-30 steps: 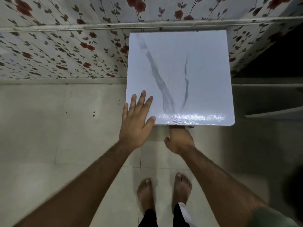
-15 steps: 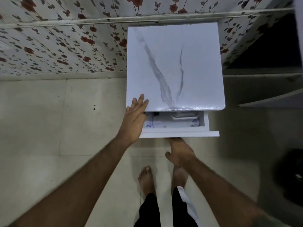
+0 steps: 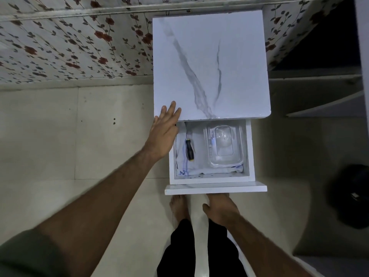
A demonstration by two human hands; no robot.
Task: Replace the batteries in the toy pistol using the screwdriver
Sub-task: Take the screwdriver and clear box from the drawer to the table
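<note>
A white drawer (image 3: 250, 156) stands pulled out of a small marble-patterned cabinet (image 3: 211, 62). Inside it, on a white cloth (image 3: 199, 164), lies a screwdriver (image 3: 189, 149) with a black and yellow handle, its shaft pointing toward the cabinet. To its right sits a clear lidded plastic container (image 3: 224, 146); I cannot make out its contents. My left hand (image 3: 163, 134) rests with straight fingers on the cabinet top's front left corner, just left of the screwdriver. My right hand (image 3: 219, 207) holds the drawer front (image 3: 215, 189) from below, its fingers hidden under the panel.
A floral-papered wall (image 3: 69, 43) runs behind the cabinet. Pale floor tiles (image 3: 79, 136) lie to the left. A dark round object (image 3: 351, 196) sits on the floor at the right, near grey shelves (image 3: 319, 108). My bare feet (image 3: 179, 206) stand just under the drawer front.
The drawer has slid out from shut to wide open, pulled by my right hand, and now shows the screwdriver and container. My left hand has stayed on the cabinet top's corner.
</note>
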